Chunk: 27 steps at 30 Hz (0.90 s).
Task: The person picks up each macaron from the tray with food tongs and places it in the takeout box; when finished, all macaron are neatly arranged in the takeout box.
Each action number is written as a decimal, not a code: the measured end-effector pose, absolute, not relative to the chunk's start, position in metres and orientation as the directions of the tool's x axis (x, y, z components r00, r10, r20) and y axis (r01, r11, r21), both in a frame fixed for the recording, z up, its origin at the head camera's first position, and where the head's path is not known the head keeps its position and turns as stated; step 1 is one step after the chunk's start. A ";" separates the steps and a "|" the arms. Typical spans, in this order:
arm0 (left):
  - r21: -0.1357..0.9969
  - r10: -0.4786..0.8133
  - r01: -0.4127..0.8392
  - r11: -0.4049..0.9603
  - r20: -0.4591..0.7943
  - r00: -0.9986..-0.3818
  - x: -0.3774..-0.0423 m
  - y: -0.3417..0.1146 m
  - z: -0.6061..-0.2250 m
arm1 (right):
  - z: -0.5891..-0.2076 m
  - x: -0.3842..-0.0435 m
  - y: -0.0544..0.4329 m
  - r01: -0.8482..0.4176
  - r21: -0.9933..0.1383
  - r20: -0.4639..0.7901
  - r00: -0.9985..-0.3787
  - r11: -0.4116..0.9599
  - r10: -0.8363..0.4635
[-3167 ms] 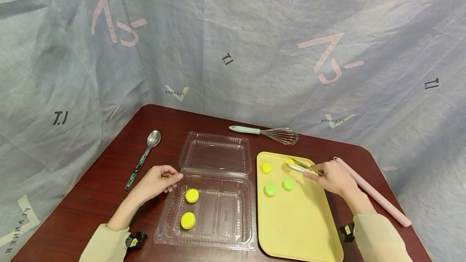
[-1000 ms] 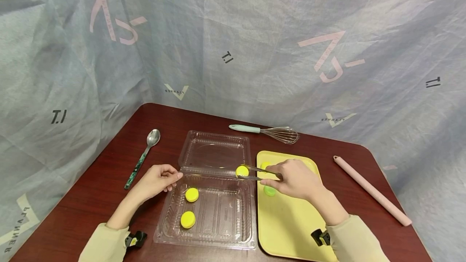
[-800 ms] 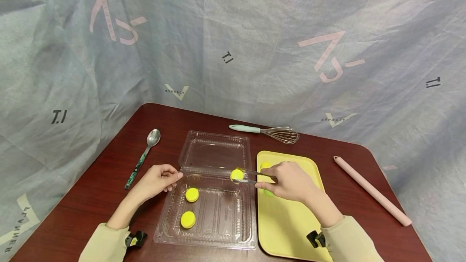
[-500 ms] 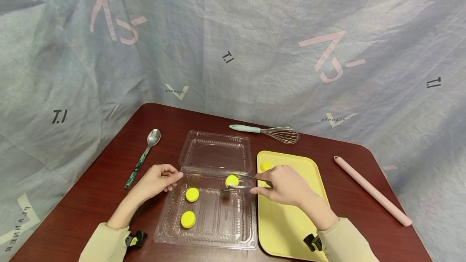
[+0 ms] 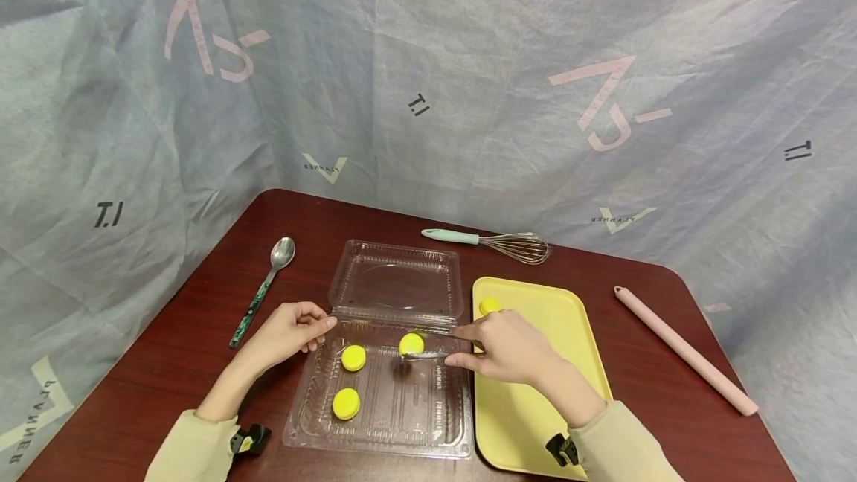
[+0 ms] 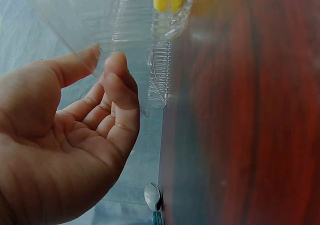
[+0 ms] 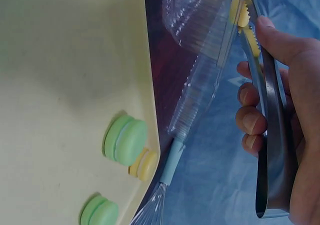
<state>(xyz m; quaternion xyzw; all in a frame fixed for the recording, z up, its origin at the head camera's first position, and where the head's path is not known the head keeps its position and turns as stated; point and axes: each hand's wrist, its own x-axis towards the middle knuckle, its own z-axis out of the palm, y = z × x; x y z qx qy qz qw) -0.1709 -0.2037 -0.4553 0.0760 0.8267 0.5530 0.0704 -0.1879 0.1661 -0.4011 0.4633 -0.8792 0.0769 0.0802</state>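
Observation:
My right hand [image 5: 505, 348] grips metal tongs [image 7: 272, 115], whose toothed tips hold a yellow macaron [image 5: 411, 344] over the clear plastic container [image 5: 395, 426]. Inside that container, two more yellow macarons [image 5: 353, 358] sit along the left side; its lid [image 5: 395, 281] lies folded back. Thumb and forefinger of my left hand [image 5: 291, 329] pinch the container's left rim near the hinge. Beside it, the yellow tray [image 5: 535, 430] bears a yellow macaron [image 5: 489, 305] and two green macarons [image 7: 127, 141], which the right hand hides in the head view.
A whisk [image 5: 451, 237] with a pale blue handle lies behind the lid and tray. To the left is a spoon [image 5: 257, 303] with a green patterned handle. Right of the tray lies a pink rolling pin [image 5: 686, 352]. A grey cloth [image 5: 402, 95] hangs behind the dark red table [image 5: 201, 303].
The right hand's tongs picked a yellow macaron off the tray's far side and carried it left, then nearer, over the container. The left hand has stayed on the rim.

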 end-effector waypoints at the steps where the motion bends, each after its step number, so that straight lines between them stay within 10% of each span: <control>1: 0.925 0.202 0.047 0.378 -0.033 -0.979 -0.171 -0.204 -0.455 | -0.402 -0.188 0.165 -0.830 -0.062 0.212 -0.554 0.554 -0.805; 27: 0.925 0.203 0.046 0.377 -0.035 -0.979 -0.171 -0.204 -0.456 | -0.406 -0.186 0.140 -0.838 -0.004 0.116 -0.542 0.545 -0.832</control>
